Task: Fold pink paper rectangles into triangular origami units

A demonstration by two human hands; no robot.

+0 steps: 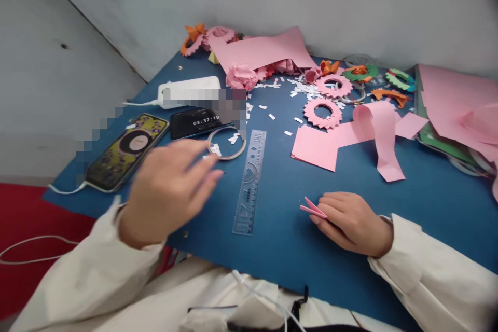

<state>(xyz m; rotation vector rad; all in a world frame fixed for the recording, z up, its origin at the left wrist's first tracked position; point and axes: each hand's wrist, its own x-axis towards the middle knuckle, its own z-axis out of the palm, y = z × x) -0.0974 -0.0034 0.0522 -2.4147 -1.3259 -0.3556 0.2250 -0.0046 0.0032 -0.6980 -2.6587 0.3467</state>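
My left hand (pixel 167 192) is raised over the table's left side, slightly blurred, its fingers apart and nothing held. Its fingertips are near a round roll of clear tape (pixel 226 143) with white scraps inside it. My right hand (pixel 346 220) rests on the blue table, thumb and fingers pinched on a small folded pink paper (pixel 313 209), whose two ends spread apart in a V. Between my hands lies a clear plastic ruler (pixel 250 182). Beyond my right hand are a pink paper stack (pixel 316 148) and a curling pink strip (pixel 381 140).
Two phones (pixel 126 153) and a white power bank (pixel 189 92) lie at the left. Toward the wall are pink folded rings (pixel 322 113), white scraps (pixel 305 88) and a large pink sheet (pixel 264 51). More pink sheets (pixel 455 104) lie at the far right.
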